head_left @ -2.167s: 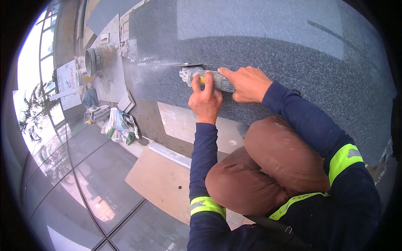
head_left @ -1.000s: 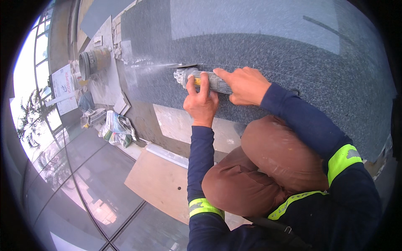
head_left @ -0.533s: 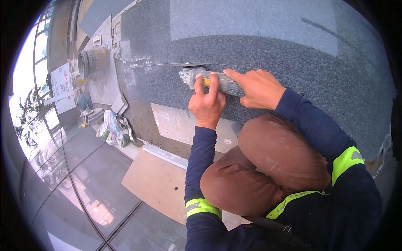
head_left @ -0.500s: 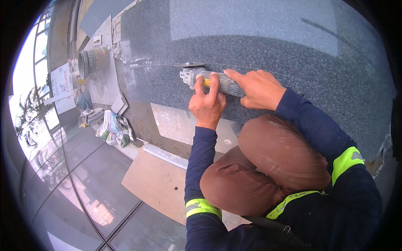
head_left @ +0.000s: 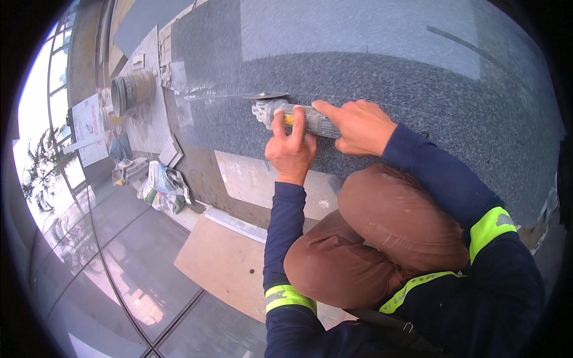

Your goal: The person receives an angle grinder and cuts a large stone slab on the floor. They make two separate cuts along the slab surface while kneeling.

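Note:
An angle grinder (head_left: 313,121) lies across the grey speckled stone slab (head_left: 233,128), its head to the left. Its thin cutting disc (head_left: 270,95) meets a pale line that runs across the slab. My left hand (head_left: 291,151) is closed round the front of the grinder's body, two fingers over the top. My right hand (head_left: 363,126) grips the rear end, with its index finger stretched forward along the body. Under the hands, the undersides of the fingers are hidden.
A dusty bucket (head_left: 132,92) lies tipped at the left, with crumpled plastic bags (head_left: 164,186) nearer. Beside my knees is a tan board (head_left: 221,253), and dark glossy tiles (head_left: 140,262) spread at lower left. A lighter rectangular slab area (head_left: 358,30) is at the far side.
The grinder and both hands have shifted slightly left along the pale line. Both hands keep their hold.

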Available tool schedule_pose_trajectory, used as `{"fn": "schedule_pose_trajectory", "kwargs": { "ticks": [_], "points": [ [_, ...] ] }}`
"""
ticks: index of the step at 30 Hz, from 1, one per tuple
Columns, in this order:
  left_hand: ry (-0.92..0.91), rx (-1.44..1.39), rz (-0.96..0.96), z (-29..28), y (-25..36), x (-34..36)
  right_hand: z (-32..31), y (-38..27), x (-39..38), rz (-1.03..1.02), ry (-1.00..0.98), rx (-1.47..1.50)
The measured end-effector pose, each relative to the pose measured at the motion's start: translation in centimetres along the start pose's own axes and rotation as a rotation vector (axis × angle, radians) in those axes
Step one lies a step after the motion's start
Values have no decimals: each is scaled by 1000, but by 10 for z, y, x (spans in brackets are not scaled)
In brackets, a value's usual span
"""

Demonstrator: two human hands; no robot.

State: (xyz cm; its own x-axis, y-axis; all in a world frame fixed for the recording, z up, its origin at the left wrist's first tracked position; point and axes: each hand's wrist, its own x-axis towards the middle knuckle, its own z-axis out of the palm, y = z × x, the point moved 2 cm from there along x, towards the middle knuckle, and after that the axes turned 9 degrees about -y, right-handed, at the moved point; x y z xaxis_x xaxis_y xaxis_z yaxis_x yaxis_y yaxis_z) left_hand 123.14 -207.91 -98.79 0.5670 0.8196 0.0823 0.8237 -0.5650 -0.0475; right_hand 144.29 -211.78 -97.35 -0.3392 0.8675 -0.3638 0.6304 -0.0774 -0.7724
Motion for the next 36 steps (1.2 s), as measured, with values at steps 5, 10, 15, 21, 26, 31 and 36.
{"fn": "schedule_pose_trajectory", "kwargs": {
  "ticks": [5, 10, 15, 21, 26, 31, 36],
  "points": [
    [26, 22, -9, 9, -15, 3, 6, 1, 22, -28, -34, 6],
    [79, 34, 48, 5, -9, 3, -2, -1, 12, -6, -56, 7],
    [63, 21, 51, -1, 8, 0, -8, 3, -10, 1, -28, -39],
    [83, 10, 42, 2, -3, 3, -2, -3, 8, 5, -41, -36],
    [64, 19, 7, 9, -24, 5, 5, -7, 33, -24, -36, -19],
    [36, 14, -17, 11, -25, 5, 10, -3, 37, -36, -16, -28],
    [75, 29, 14, 7, -13, 4, 2, -3, 18, -32, 5, -62]
  ]
}}
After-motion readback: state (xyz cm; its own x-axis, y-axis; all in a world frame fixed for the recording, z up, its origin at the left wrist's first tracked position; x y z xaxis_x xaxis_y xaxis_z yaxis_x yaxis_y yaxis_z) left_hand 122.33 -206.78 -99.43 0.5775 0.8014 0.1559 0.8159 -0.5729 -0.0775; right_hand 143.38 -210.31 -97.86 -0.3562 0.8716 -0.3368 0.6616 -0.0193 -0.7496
